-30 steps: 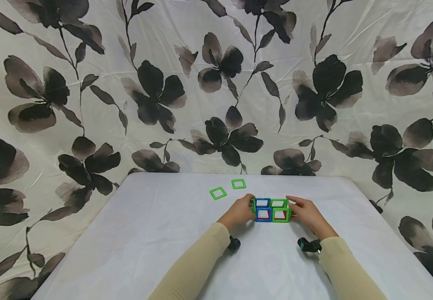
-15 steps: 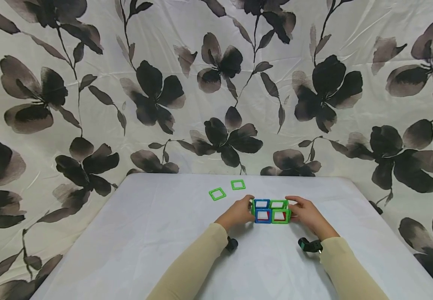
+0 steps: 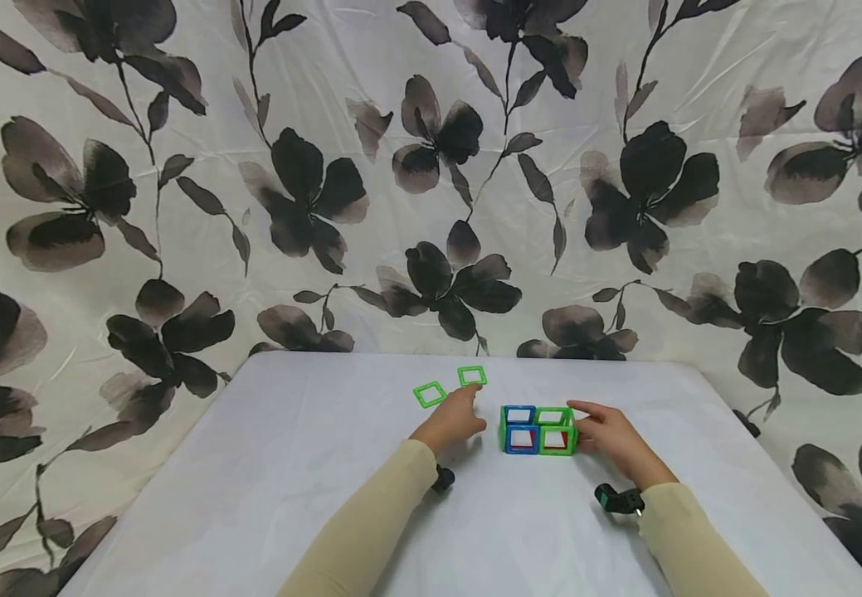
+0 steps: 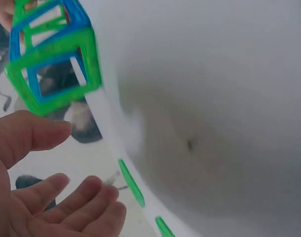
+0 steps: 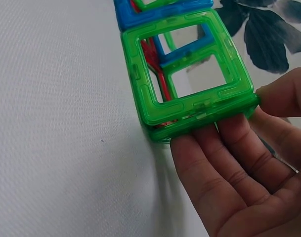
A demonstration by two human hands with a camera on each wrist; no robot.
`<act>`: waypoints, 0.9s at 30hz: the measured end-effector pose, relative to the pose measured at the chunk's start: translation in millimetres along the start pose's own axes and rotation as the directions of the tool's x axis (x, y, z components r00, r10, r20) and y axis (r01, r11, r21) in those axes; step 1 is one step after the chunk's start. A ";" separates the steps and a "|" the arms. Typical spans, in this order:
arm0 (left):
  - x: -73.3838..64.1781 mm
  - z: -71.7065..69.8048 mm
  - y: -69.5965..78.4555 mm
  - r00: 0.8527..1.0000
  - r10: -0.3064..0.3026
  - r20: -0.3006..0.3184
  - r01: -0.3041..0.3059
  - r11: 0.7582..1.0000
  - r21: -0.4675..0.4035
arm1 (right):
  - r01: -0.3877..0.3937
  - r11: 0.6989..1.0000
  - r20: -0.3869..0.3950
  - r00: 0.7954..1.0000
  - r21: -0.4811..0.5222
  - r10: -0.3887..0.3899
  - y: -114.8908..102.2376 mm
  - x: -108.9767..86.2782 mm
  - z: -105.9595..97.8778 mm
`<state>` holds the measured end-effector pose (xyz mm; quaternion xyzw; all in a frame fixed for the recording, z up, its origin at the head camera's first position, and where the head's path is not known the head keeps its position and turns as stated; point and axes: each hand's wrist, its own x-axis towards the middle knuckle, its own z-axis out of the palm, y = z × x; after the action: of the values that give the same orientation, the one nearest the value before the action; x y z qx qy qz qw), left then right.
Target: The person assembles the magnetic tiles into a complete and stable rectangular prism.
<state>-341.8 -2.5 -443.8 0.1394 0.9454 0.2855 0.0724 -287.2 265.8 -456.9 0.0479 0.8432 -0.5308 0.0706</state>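
A box-like structure of magnetic tiles [image 3: 523, 453], blue on the left and green on the right with red inside, stands on the table. My right hand [image 3: 613, 444] holds its right end; in the right wrist view several fingers [image 5: 207, 173] lie against the green end tile and another fingertip meets its upper corner. My left hand [image 3: 451, 420] is away from the structure, its forefinger right at the near edge of a loose green square tile [image 3: 472, 376]. The left wrist view shows its thumb [image 4: 39, 131] and fingers apart with nothing between them.
A second loose green square tile [image 3: 429, 394] lies just left of the first, by my left hand. The white table [image 3: 289, 464] ends at a back edge against a floral curtain [image 3: 371, 207].
My left hand has let go of the structure's left end and moved left and back to the loose green tiles. My right hand has stayed at the right end.
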 end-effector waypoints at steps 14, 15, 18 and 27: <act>23.5 -16.9 -24.1 0.997 -0.054 -0.048 0.059 0.992 0.110 | 0.014 1.000 0.012 1.000 0.028 -0.014 0.9 -0.9 0.9; 25.3 -17.8 -25.8 0.997 -0.060 -0.051 0.066 0.991 0.116 | 0.014 0.999 0.012 1.000 0.029 -0.014 0.9 -0.9 1.2; 30.0 -19.5 -31.1 0.995 -0.065 -0.069 0.074 0.988 0.135 | 0.011 0.999 0.007 1.000 0.033 -0.012 1.0 -0.4 1.2; 40.7 -24.0 -43.8 0.993 -0.097 -0.073 0.113 0.958 0.265 | 0.013 0.999 0.006 1.000 0.049 -0.013 3.1 1.4 -0.4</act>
<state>-395.4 -37.5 -450.8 0.0890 0.9832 0.1544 0.0396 -288.1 267.5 -459.7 0.0423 0.8299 -0.5521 0.0686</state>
